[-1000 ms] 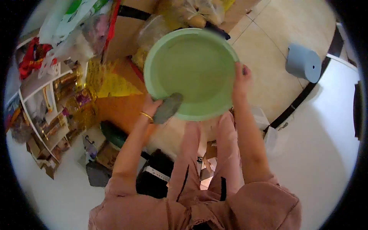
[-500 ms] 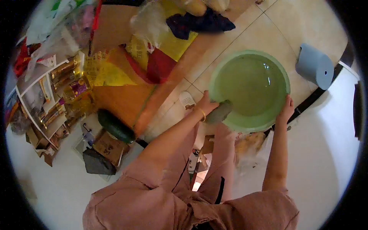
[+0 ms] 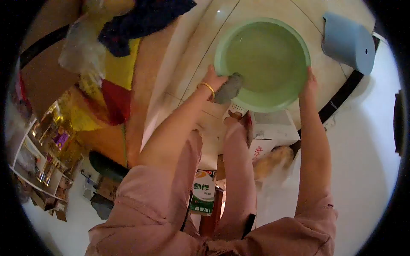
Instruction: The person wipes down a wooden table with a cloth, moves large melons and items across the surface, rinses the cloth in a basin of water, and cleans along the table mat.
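Held out in front of me is a round light-green basin (image 3: 220, 51) with water in it. My left hand (image 3: 212, 79), wearing a gold-coloured bracelet (image 3: 208, 88), grips the basin's left rim. A damp-looking grey cloth (image 3: 229, 88) is also in that hand, draped against the basin's near left edge. On the opposite side, my right hand (image 3: 309, 83) holds the right rim, its fingers partly hidden behind the wall of the basin.
A blue-grey bin (image 3: 348, 45) lies on the tiled floor (image 3: 200, 64) at the right. Below the basin are a white box (image 3: 273, 128) and my slippered foot (image 3: 235, 113). A wooden surface with yellow and red bags (image 3: 116, 100), dark cloth (image 3: 145, 23) and a dark green gourd (image 3: 106, 165) is leftward.
My view has shifted, and the basin, still in both hands, now sits higher and slightly left in it. The white box and my slippered foot show more fully beneath it.
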Available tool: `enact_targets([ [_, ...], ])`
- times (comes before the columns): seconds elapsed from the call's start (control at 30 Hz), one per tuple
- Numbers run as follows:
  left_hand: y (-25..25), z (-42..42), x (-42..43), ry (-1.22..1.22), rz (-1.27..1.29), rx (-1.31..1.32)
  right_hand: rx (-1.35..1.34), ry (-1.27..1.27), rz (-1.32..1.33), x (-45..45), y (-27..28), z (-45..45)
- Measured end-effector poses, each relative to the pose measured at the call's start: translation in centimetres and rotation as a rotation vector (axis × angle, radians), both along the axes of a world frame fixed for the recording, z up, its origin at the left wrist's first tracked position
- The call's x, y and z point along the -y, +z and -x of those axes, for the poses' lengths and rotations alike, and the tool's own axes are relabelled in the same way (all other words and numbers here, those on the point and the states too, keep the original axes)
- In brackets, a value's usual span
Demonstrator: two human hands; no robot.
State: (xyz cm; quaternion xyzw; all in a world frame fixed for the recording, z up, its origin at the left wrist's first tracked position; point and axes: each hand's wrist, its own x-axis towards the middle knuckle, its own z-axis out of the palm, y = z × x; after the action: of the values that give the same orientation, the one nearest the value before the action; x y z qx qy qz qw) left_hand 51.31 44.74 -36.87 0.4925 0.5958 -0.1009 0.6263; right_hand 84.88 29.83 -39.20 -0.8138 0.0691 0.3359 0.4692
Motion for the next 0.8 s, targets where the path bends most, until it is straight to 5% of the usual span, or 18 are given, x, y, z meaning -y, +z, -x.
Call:
enact_targets([
  [0.17, -3.7, 0.3, -3.0, -0.051, -0.092, -0.087, -0.042, -0.067, -0.193, -1.7, -5.8, 0.7],
  [0.3, -6.8, 1.9, -3.4, 0.004, -0.028, 0.013, 0.025, -0.073, -0.028, -1.8, -6.8, 0.3],
  [0.4, -6.3, 2.1, -3.2, -0.019, -0.077, -0.027, 0.032, 0.129, 0.001, -1.4, -5.6, 0.2],
  [0.47, -3.6, 1.1, -1.9, 0.308, 0.053, -0.053, 0.299, 0.278, 0.362, 0.7, -4.7, 1.7],
  [0.53, -0.1, 0.7, -1.2, 0.449, 0.273, -0.103, 0.352, 0.547, 0.355, 5.5, -3.8, 3.9],
  [0.63, 2.4, 2.5, 1.1, 0.511, 0.197, -0.116, 0.442, 0.900, 0.467, 9.4, 5.6, 13.1],
  [0.67, 3.5, 3.3, 1.8, 0.538, 0.202, -0.134, 0.277, 1.089, 0.520, 10.4, 7.9, 15.5],
  [0.7, 4.5, 4.2, 2.2, 0.456, 0.182, -0.158, 0.223, 1.355, 0.613, 10.9, 9.9, 17.7],
  [0.8, 4.0, 8.8, 3.4, 0.206, 0.064, -0.209, 0.464, 1.406, 0.626, 15.7, 9.2, 22.7],
])
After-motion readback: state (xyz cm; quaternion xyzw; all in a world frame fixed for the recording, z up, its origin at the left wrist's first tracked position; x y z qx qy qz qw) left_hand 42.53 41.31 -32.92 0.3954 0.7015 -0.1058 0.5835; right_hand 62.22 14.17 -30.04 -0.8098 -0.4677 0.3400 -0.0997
